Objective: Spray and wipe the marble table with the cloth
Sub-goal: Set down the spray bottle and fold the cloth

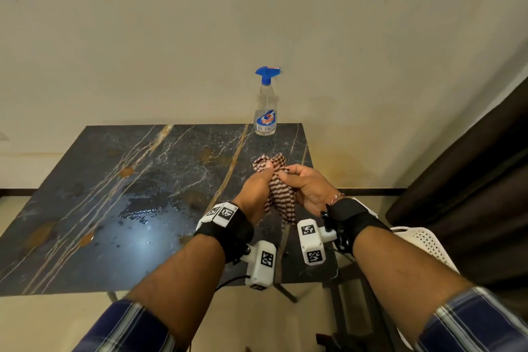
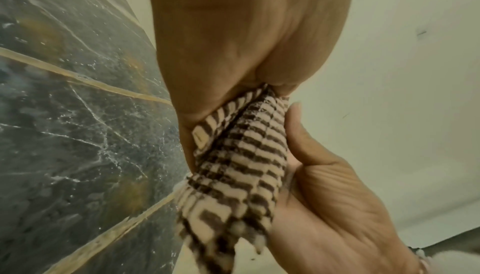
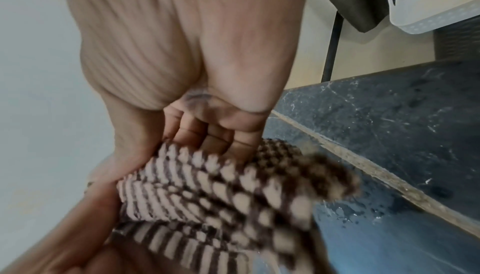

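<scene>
Both forearms extend forward over the near right part of the marble table (image 1: pixel 114 180), wrists nearly together, hands raised above the surface.

Left hand (image 1: pixel 255 190): back of hand up, fingers curled, thumb and fingers clamped on the checked cloth (image 1: pixel 278 194) at its upper bunch. In the left wrist view the palm (image 2: pixel 246 32) closes down onto the top of the cloth (image 2: pixel 241 155).

Right hand (image 1: pixel 307 184): palm turned up and inward, fingers bent round the cloth from the right side, thumb on top. Right wrist view, blurred: fingers (image 3: pixel 207 134) folded over the cloth (image 3: pixel 207 196).

Cloth: brown-and-cream, held between the two hands, clear of the table; its loose end hangs down between the wrists.

Spray bottle (image 1: pixel 265 106): upright at the far edge of the table, blue trigger head, well apart from both hands.

Table surface: wet patch (image 1: pixel 143 208) left of the hands.
</scene>
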